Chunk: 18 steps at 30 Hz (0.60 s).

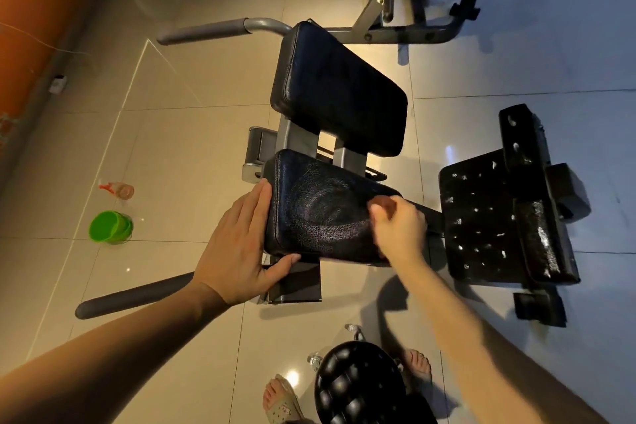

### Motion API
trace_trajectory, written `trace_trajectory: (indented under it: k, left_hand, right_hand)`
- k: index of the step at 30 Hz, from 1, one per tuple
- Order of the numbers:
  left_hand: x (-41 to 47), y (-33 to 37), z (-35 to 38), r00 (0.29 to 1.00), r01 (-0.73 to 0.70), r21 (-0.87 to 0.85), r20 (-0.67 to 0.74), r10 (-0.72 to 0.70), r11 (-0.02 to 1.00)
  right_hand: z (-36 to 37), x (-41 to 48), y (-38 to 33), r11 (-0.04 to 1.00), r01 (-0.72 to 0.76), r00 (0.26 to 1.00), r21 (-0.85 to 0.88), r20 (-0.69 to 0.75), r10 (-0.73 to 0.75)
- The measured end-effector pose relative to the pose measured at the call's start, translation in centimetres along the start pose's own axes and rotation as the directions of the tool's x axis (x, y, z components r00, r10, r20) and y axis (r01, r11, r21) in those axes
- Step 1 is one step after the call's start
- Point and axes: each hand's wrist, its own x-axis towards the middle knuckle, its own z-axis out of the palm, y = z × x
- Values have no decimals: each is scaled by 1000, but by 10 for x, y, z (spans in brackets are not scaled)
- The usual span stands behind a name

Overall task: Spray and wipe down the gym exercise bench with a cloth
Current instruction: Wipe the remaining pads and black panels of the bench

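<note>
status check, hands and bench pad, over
Left hand flat against near pad edge, bracing. Right hand pinches cloth on pad's right side. Spray bottle on floor, left; nothing blocking.

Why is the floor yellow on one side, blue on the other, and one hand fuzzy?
Head view: warm light on the left floor, cooler light on the right; the right hand, pinching a cloth, is motion-blurred; the left hand is sharp; the wide lens bends straight lines.

My left hand [237, 244] lies flat against the seat pad's [320, 217] left edge, thumb at its near corner; my right hand [401, 229], fingers curled, pinches a brownish cloth [384, 200] at its right edge.
</note>
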Motion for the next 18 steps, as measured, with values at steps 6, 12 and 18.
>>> trace_trajectory:
  k: [6, 12, 18]
  left_hand:
    - [0, 0, -2, 1000, -13, -25, 0, 13, 1000]
    - [-1, -2, 0, 1000, -17, -16, 8, 17, 1000]
    - [0, -2, -1, 1000, -17, -38, 20, 17, 999]
  right_hand:
    - [18, -75, -50, 894, 384, 897, 229, 138, -421]
    - [-5, -2, 20, 998, -58, 998, 7, 19, 58]
    - [21, -62, -42, 929, 316, 928, 193, 141, -345]
